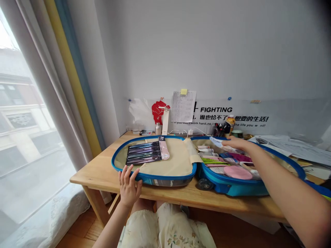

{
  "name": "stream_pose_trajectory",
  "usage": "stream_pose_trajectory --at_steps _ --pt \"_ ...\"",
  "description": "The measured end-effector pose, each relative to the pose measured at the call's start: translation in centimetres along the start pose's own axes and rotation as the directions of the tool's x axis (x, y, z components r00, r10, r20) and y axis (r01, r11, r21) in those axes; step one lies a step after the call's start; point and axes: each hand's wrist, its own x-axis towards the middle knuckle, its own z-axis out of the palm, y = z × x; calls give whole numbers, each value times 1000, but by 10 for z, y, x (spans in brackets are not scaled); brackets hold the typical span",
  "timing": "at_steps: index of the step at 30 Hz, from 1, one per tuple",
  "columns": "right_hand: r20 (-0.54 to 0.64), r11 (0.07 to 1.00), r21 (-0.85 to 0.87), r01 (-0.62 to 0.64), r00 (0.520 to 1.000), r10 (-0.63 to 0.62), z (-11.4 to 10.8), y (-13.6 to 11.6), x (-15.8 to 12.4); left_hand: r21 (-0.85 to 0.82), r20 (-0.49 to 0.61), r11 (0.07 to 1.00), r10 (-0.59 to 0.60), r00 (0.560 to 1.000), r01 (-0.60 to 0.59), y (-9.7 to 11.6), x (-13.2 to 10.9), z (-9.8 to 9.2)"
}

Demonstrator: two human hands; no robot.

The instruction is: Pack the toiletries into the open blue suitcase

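Note:
A blue suitcase (168, 177) lies open on the wooden table. My left hand (129, 184) rests on the near rim of its left half, fingers spread. In that half is a pack of toothbrush-like items (143, 152) with a pink card end. My right hand (236, 144) reaches over the back of the right half, its fingers closed on a white and blue packet (216, 142). Below it the right half holds a pink round item (238, 172), a green and pink packet (214, 160), small white tubes (206, 150) and a magenta item (242, 157).
Along the wall stand a small bottle (158, 128), a white upright stand (165, 121) and a yellow-brown bottle (229, 124). Papers (292, 144) lie at the right. The wooden table (97, 165) has its left edge near the curtain (62, 79) and window.

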Motion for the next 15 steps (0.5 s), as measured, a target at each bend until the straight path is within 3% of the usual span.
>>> stream_pose_trajectory --at_steps 3,6,10,15 --pt "53 997 20 68 996 -69 -8 -32 -7 3 1 1000 -10 1000 10 0 -1 0" --pt "132 956 83 280 948 -289 5 -88 -23 0 8 1000 -28 1000 28 0 -1 0" --pt "257 807 183 561 765 -590 53 -173 -58 -3 18 999 -40 999 40 0 -2 1" --pt "322 666 237 707 590 -741 119 -254 -92 -5 11 1000 -7 1000 7 -2 -2 1"
